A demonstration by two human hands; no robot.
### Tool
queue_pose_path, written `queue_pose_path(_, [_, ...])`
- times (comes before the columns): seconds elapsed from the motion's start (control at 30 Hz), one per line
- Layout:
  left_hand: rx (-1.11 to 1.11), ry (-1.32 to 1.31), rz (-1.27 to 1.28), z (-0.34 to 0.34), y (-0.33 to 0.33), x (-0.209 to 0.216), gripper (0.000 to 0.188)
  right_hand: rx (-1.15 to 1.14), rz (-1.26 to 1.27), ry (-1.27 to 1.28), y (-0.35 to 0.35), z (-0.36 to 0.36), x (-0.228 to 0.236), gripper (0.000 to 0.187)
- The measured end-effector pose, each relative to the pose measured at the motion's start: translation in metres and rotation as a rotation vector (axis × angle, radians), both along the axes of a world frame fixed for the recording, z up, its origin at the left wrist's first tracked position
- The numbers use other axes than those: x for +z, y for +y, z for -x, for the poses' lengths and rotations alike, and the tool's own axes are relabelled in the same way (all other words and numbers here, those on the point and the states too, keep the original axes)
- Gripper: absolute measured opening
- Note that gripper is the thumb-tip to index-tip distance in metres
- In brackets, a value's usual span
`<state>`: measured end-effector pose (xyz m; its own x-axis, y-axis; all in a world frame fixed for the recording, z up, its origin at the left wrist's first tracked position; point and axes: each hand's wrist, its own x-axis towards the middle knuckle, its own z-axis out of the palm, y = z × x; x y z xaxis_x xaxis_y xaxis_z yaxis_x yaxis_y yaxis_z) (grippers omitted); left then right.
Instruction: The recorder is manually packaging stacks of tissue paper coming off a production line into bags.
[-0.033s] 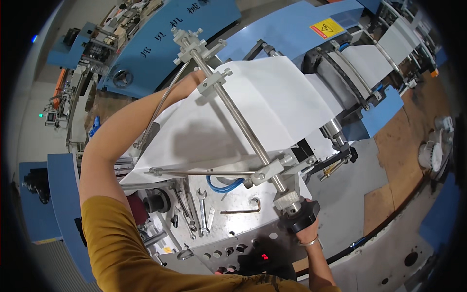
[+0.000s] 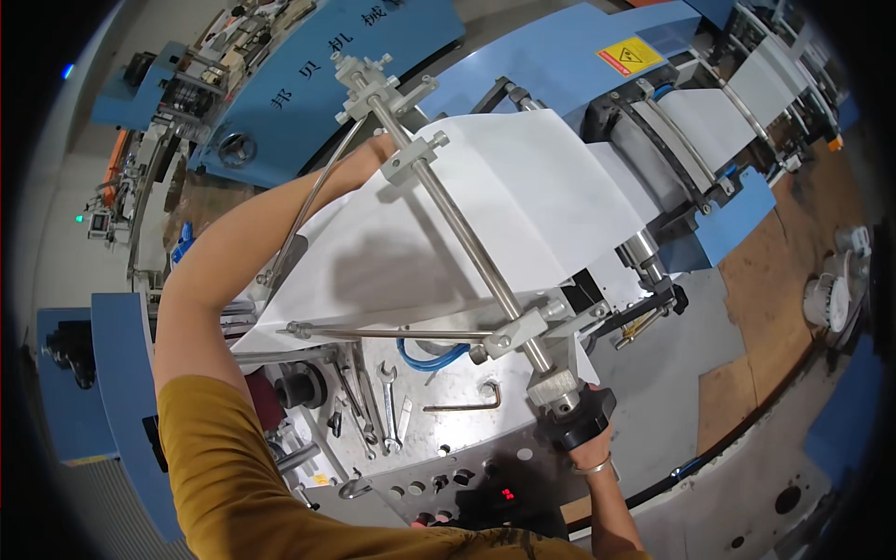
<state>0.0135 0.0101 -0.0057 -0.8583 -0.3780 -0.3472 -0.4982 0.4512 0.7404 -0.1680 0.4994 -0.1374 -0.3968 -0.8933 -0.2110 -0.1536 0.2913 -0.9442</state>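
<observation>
A white paper web (image 2: 532, 201) spreads over the machine, folded down toward a point at its left. Across it runs a steel rod (image 2: 457, 224) carrying clamp blocks. My left arm reaches round the far-left side of the paper. My left hand (image 2: 371, 161) is beside the rod's far end, its fingers hidden behind the clamp and paper. At the rod's near end, my right hand (image 2: 592, 452) is wrapped round a black knob (image 2: 581, 420), with most fingers hidden by it. A thin steel rod (image 2: 397, 333) lies along the paper's near edge.
Below the paper, a wrench (image 2: 388, 411) and a hex key (image 2: 471, 405) lie on the metal bed near a blue hose (image 2: 434, 362). Control knobs (image 2: 441, 483) line the near panel. Rollers (image 2: 644, 257) and blue housings (image 2: 541, 56) stand right and behind.
</observation>
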Motion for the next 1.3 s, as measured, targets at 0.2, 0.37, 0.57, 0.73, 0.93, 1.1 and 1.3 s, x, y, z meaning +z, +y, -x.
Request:
queue_pose_path(0.2, [0.004,-0.03,0.243,-0.005,-0.004,-0.006,0.021,-0.062,-0.019,-0.066,0.005,-0.003,-0.007,0.06])
queue_pose_path(0.37, [-0.061,-0.07,0.341,0.013,0.006,0.0,0.021,0.245,-0.124,0.362,0.028,0.002,-0.029,0.056])
queue_pose_path(0.57, [-0.235,-0.307,0.627,-0.03,-0.012,0.007,0.038,0.1,-0.06,-0.136,0.019,-0.002,-0.027,0.062])
queue_pose_path(0.73, [-0.002,-0.871,0.937,-0.066,0.005,0.073,0.03,-0.171,0.095,-0.08,0.01,-0.002,0.011,0.064])
queue_pose_path(0.93, [0.74,-0.392,1.379,-0.097,0.132,0.156,0.021,-0.264,0.026,-0.059,0.049,-0.039,0.019,0.057])
queue_pose_path(1.1, [0.489,0.562,1.433,-0.095,0.389,0.079,0.014,-0.192,-0.054,0.085,0.115,-0.106,0.032,0.054])
queue_pose_path(1.3, [0.438,-0.185,0.426,-0.288,0.646,-0.016,0.034,-0.064,-0.244,0.008,0.232,-0.207,-0.006,0.045])
